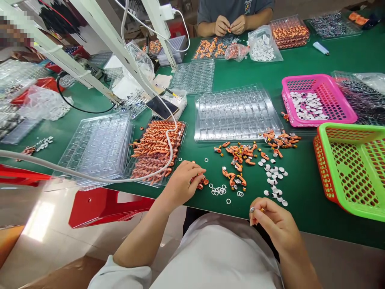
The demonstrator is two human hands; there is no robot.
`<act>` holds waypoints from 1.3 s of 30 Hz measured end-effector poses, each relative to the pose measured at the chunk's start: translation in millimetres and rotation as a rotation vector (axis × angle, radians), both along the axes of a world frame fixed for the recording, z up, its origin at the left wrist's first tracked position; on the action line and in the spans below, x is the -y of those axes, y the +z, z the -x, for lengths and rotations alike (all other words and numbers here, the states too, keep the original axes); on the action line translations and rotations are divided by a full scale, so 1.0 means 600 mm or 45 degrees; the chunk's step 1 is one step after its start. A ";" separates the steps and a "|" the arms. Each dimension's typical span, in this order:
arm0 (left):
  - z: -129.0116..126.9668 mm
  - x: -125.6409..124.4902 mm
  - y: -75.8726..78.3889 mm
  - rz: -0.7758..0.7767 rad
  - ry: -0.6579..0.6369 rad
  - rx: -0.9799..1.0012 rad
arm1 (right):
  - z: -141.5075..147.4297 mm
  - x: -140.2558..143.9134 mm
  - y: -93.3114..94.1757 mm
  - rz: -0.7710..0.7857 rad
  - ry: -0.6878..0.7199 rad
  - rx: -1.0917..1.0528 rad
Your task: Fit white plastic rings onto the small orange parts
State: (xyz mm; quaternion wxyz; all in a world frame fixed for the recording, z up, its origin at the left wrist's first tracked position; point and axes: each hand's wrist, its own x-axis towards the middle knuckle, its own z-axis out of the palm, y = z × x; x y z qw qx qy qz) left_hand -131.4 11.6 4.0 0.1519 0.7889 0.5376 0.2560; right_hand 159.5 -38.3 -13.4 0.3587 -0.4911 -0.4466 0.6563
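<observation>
Green covers the long table (240,74), strung with pale frame posts and a white cable on its left side. Near left lies a stack of clear moulded trays (99,140); just right of it, a tray of orange curved parts (156,146) holds them in rows, long axes mostly running left to right. Next comes the left hand (183,182), its fingers bent over a small cluster of orange pieces (205,182); whether they grip one, I cannot tell. White rings (219,190) are scattered to the right, and beyond them loose orange parts (237,165) point every way. At the near edge, the right hand (275,222) pinches a small silver-and-gold piece (252,210): its silver end faces left, gold shows to the right, so its long axis appears roughly left to right, though the fingers hide the middle. White discs (273,181) lie just beyond. Far right stand a pink basket (333,92) and, nearer, a green basket (355,127).
</observation>
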 end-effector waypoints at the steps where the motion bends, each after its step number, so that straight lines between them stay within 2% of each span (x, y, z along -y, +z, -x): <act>1: -0.002 -0.001 0.003 0.058 -0.039 -0.035 | 0.006 -0.001 0.000 0.001 -0.001 0.022; 5: -0.010 -0.006 0.013 0.205 -0.157 -0.157 | 0.017 -0.002 -0.006 -0.022 -0.021 0.075; 12: -0.014 -0.014 0.014 0.269 -0.196 -0.221 | 0.015 0.001 -0.003 -0.085 -0.030 0.118; 15: -0.016 -0.015 0.014 0.278 -0.174 -0.156 | 0.017 0.001 -0.004 -0.121 -0.013 0.148; 19: -0.030 -0.011 0.020 0.288 -0.117 0.119 | 0.015 0.001 -0.014 -0.178 0.031 0.160; 21: -0.046 -0.006 0.025 0.358 -0.053 0.276 | 0.015 0.003 -0.016 -0.260 -0.035 0.158; 23: -0.070 -0.002 0.029 0.467 -0.007 0.394 | 0.017 0.008 -0.012 -0.422 -0.114 0.164; 28: -0.133 0.008 0.026 0.626 -0.152 0.605 | 0.028 0.018 0.010 -0.829 -0.022 0.227; 33: -0.159 0.010 0.021 0.642 -0.221 0.656 | 0.024 0.015 0.016 -0.960 -0.061 0.462; 39: -0.161 0.014 0.021 0.607 -0.235 0.596 | 0.021 0.012 0.010 -1.144 -0.085 0.535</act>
